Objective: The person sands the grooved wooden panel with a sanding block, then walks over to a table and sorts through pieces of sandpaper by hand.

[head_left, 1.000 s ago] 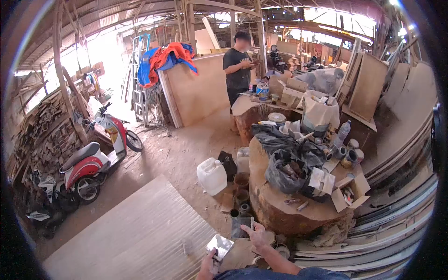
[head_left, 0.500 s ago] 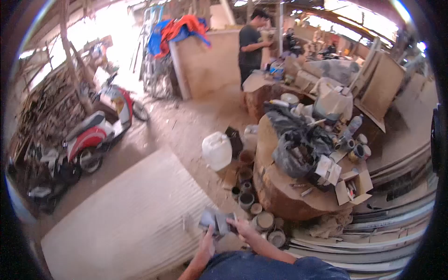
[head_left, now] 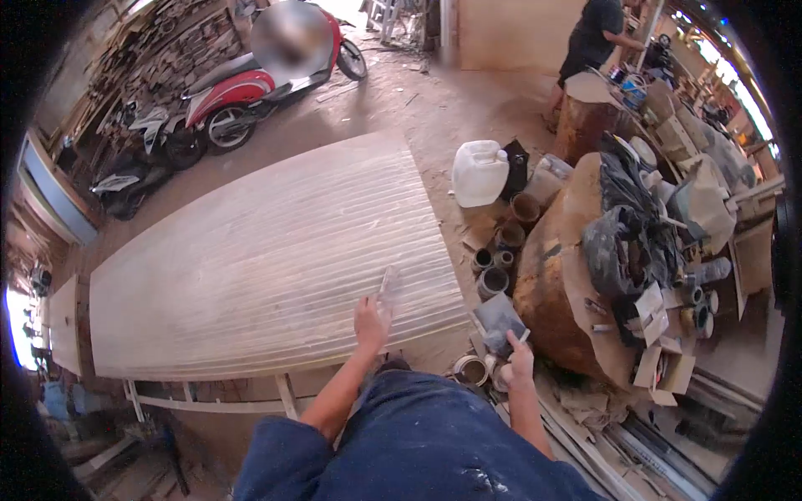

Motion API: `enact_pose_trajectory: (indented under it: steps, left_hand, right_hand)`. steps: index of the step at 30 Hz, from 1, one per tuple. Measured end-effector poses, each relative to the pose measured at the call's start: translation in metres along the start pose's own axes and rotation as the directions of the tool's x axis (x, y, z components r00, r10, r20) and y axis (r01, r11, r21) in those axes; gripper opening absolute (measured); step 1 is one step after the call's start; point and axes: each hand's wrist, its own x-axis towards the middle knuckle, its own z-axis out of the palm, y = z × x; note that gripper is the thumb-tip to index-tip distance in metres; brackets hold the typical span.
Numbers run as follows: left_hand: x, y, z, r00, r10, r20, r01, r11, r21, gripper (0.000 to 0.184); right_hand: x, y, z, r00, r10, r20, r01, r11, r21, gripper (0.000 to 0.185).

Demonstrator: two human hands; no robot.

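My left hand (head_left: 370, 324) is over the ribbed wooden panel (head_left: 251, 250), fingers closed at the lower end of a pale narrow piece (head_left: 388, 281). What that piece is, I cannot make out. Past the panel's right edge, my right hand (head_left: 519, 364) pinches a grey sheet, seemingly sandpaper (head_left: 499, 319). A short whitish stick (head_left: 525, 335) shows by its fingertips. The panel is pale, with parallel grooves, and rests on a wooden frame (head_left: 286, 396).
Several cans and jars (head_left: 493, 282) stand between the panel and a large wood stump (head_left: 555, 263). Beyond are a white jerrycan (head_left: 480, 174), a black plastic bag (head_left: 622, 242), a cardboard box (head_left: 660, 367) and a red scooter (head_left: 242, 92). A person (head_left: 593, 37) stands at the back.
My hands, together at the grey sheet before, are now apart. The left has moved onto the panel to the pale piece; the right keeps the sheet. My view has tilted down and turned left.
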Motion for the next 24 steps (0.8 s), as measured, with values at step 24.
enact_pose_trajectory:
  steps: [24]
  left_hand:
    - [0.097, -0.048, 0.008, 0.992, -0.121, 0.019, 0.115, 0.857, -0.502, 0.052]
  right_hand:
    - [-0.033, 0.014, 0.055, 0.985, -0.16, 0.071, 0.163, 0.986, -0.038, 0.027]
